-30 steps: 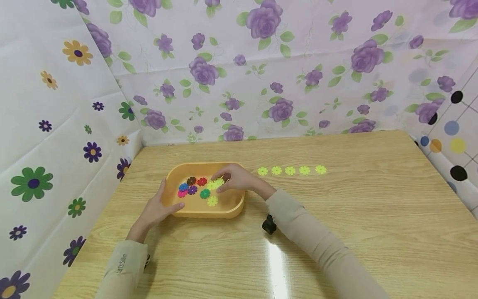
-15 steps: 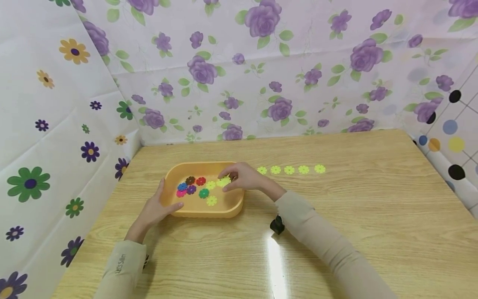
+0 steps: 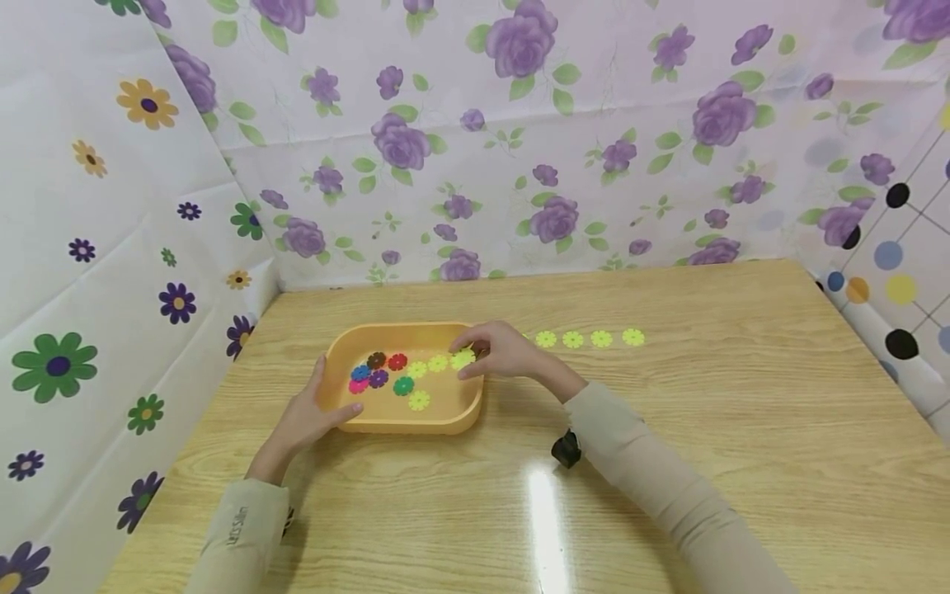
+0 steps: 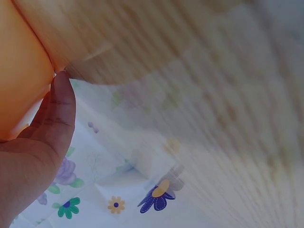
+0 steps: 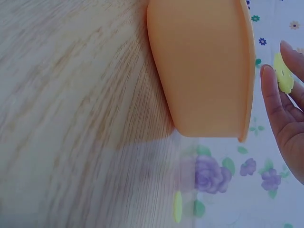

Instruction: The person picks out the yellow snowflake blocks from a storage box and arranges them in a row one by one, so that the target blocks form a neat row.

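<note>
My left hand point(image 3: 304, 421) grips the left end of an orange plastic tray point(image 3: 401, 426), its thumb over the front rim. In the left wrist view, that hand's fingers point(image 4: 61, 109) lie along the orange tray wall. My right hand point(image 3: 500, 355) is over the tray's right end. In the right wrist view it pinches a yellow flower-shaped disc point(image 5: 283, 73) above the rim. Inside the tray lie more yellow discs point(image 3: 417, 370), a green disc point(image 3: 403, 386), a red disc point(image 3: 397, 361), a brown disc point(image 3: 376, 360), and blue, pink and purple discs point(image 3: 378, 379) clustered at left.
Several yellow discs point(image 3: 572, 339) stand in a row on the wooden table point(image 3: 705, 412), right of the tray. A floral cloth point(image 3: 460, 165) hangs behind the table, with another patterned cloth point(image 3: 134, 330) at left. A black camera mount point(image 3: 567, 450) shows beneath the right forearm.
My right hand has moved right across the tray, leaving more yellow discs in view behind it. It now hides the left end of the table row. My left hand keeps its grip.
</note>
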Demonstrator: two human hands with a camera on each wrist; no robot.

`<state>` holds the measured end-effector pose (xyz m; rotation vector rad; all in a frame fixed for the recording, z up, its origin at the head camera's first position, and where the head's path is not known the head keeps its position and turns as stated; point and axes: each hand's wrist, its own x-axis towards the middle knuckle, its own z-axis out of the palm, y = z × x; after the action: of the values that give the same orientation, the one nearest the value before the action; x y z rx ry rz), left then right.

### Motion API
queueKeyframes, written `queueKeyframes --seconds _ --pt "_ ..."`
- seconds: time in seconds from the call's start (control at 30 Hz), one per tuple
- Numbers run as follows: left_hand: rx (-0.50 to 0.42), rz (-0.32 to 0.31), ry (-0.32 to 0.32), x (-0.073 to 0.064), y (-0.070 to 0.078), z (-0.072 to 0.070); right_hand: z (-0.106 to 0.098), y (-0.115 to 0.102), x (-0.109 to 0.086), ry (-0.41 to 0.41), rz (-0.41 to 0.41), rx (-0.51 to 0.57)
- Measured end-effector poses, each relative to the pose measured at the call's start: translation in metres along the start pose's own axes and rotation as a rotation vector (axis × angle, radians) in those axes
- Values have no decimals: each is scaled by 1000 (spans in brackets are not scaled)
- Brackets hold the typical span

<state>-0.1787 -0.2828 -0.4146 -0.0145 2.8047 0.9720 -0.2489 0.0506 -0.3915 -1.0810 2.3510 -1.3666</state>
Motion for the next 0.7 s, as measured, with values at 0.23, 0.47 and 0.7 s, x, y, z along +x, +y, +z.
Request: queueKeyframes --seconds 0.23,0.47,0.7 --pt "-3 -14 -2 0 -1 0 -7 5 -11 59 19 25" --pt "-10 -19 -6 -1 0 0 -13 5 -19 177 84 16" --pt "-9 -17 -7 0 0 0 -17 9 -25 293 116 26"
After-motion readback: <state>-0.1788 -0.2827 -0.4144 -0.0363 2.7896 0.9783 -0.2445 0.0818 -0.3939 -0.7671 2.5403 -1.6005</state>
